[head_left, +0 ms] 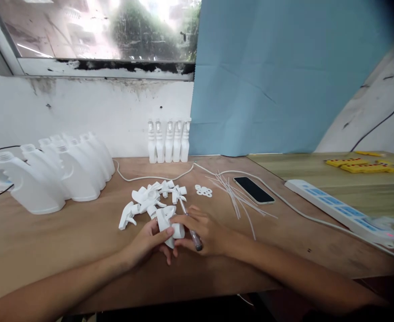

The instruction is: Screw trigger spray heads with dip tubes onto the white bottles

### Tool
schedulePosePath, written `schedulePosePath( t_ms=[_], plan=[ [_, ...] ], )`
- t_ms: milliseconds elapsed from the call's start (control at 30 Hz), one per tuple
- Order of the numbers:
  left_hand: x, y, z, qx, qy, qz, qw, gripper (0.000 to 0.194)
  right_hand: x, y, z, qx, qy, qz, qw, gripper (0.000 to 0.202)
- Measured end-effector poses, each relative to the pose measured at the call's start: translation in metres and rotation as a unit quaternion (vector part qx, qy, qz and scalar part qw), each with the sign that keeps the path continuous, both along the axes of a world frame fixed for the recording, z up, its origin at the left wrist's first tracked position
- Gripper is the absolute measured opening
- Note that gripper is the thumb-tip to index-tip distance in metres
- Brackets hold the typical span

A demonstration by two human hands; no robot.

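Note:
My left hand (152, 241) is closed around a white trigger spray head (164, 219) above the front of the table. My right hand (203, 230) grips a screwdriver (194, 236) with a clear, dark-ended handle, its thin metal shaft pointing up and away from me. Fingers of that same hand also touch the spray head near its round collar. Just beyond both hands lies a loose pile of white spray heads (146, 197). One more spray head (128, 215) rests at the pile's near left. Small white ring washers (203, 191) lie to the right of the pile.
White bottles without tops (79, 174) stand grouped at left. Several slim bottles with spray tops (169, 143) line the wall. Thin white tubes (235, 197), a phone (254, 190), a white cable (304, 215) and a power strip (338, 210) lie rightward; yellow pieces (361, 166) sit far right.

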State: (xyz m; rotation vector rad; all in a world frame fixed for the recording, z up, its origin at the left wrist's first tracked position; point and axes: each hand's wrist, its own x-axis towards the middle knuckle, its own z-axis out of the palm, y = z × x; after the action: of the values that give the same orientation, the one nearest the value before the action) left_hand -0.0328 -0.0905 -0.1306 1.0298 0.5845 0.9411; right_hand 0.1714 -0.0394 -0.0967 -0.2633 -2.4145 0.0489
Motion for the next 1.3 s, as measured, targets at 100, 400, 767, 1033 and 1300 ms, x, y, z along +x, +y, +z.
schedulePosePath(
  t_ms=[100,400,767,1033,1300],
  plan=[
    [-0.002,0.0,0.006,-0.026,-0.053,-0.005,0.998,0.027,0.007,-0.002,0.005,-0.093,0.021,0.009,0.995,0.043],
    [-0.007,0.007,0.008,-0.081,-0.109,-0.005,0.991,0.028,0.03,-0.004,0.004,-0.3,0.221,0.065,0.926,0.029],
    [-0.004,0.006,0.01,-0.098,-0.027,0.02,0.995,0.028,0.015,-0.003,0.002,0.012,0.077,0.07,0.994,0.024],
    [-0.003,0.007,0.003,-0.082,-0.008,0.047,0.995,0.025,0.014,-0.003,-0.01,0.061,0.019,0.075,0.995,0.021],
    [-0.001,0.007,0.001,-0.084,-0.006,0.062,0.994,0.034,0.007,-0.006,-0.016,-0.066,0.088,0.096,0.989,0.022]
  ],
)
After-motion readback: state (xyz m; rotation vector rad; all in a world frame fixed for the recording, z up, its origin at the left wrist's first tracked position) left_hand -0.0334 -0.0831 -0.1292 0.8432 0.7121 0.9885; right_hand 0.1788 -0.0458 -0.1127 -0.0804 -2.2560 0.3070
